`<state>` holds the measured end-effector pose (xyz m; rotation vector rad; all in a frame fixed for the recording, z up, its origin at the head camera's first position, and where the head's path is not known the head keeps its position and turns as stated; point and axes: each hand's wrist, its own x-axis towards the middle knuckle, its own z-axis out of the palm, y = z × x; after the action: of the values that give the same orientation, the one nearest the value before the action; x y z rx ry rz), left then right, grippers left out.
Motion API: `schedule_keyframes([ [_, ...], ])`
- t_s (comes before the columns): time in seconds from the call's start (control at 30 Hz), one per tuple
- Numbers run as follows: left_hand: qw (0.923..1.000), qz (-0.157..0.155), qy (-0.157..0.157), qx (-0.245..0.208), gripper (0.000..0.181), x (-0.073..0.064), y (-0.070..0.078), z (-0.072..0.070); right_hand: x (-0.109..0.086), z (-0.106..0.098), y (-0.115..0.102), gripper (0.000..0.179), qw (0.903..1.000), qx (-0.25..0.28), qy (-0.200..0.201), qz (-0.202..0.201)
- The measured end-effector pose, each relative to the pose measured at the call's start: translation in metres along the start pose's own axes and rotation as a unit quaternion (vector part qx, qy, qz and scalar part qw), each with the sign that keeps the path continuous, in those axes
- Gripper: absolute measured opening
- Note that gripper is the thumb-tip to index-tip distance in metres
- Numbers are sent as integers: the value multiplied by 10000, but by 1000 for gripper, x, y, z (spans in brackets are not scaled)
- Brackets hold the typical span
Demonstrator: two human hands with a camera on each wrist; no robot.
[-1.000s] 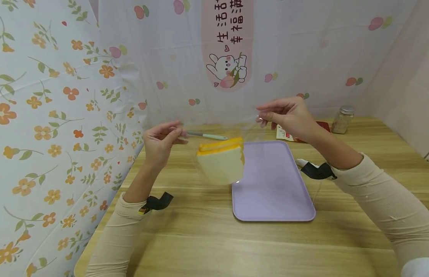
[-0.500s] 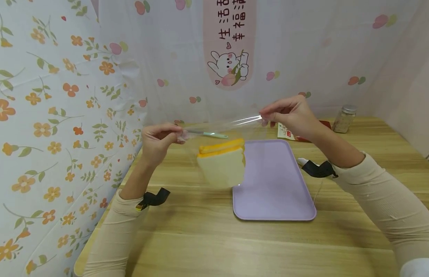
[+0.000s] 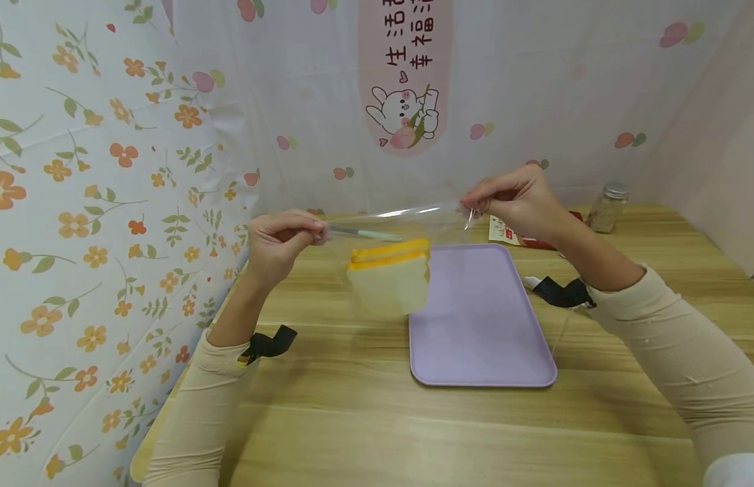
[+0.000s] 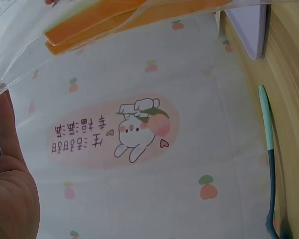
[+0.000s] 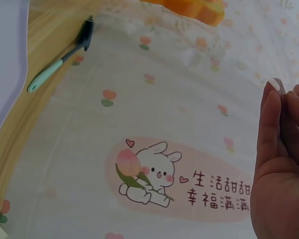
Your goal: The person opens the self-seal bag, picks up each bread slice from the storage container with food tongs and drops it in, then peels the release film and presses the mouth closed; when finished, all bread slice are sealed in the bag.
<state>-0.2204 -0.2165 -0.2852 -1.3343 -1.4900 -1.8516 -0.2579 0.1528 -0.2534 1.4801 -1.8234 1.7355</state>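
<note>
A clear plastic bag (image 3: 407,214) hangs above the table, its top edge stretched between my two hands. Low in it sit thick bread slices (image 3: 389,287) with orange-yellow crusts, side by side. At the bag's left corner my left hand (image 3: 274,251) pinches the film between thumb and fingers. My right hand (image 3: 524,204) pinches the opposite corner, somewhat higher. The right wrist view shows the fingertips of the right hand (image 5: 281,164) together on a bit of film, with the crust (image 5: 194,9) at the top. In the left wrist view, the orange crusts (image 4: 94,22) show through the film.
A lilac tray (image 3: 480,325) lies on the wooden table (image 3: 364,419), behind and right of the bread. Farther back are a utensil with a mint handle (image 3: 379,235) and dark head, a red-and-white packet (image 3: 510,233) and a lidded glass jar (image 3: 608,208). Printed curtains (image 3: 303,122) close off the back and left.
The bag's top edge has drawn taut between the hands, and my right hand has shifted slightly right. The bread dipped a little, then rose again. The tray has stayed in place.
</note>
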Motion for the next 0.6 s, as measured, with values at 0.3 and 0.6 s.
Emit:
schedule_keyframes([
  [0.3, 9997, -55, -102, 231, 13, 4, 4, 1, 2, -4, -2, 36, 9979, -490, -259, -347],
  [0.6, 9960, 119, -180, 870, 9, 9, 9, 3, 3, -7, -4, 34, 9957, -783, -348, -338],
])
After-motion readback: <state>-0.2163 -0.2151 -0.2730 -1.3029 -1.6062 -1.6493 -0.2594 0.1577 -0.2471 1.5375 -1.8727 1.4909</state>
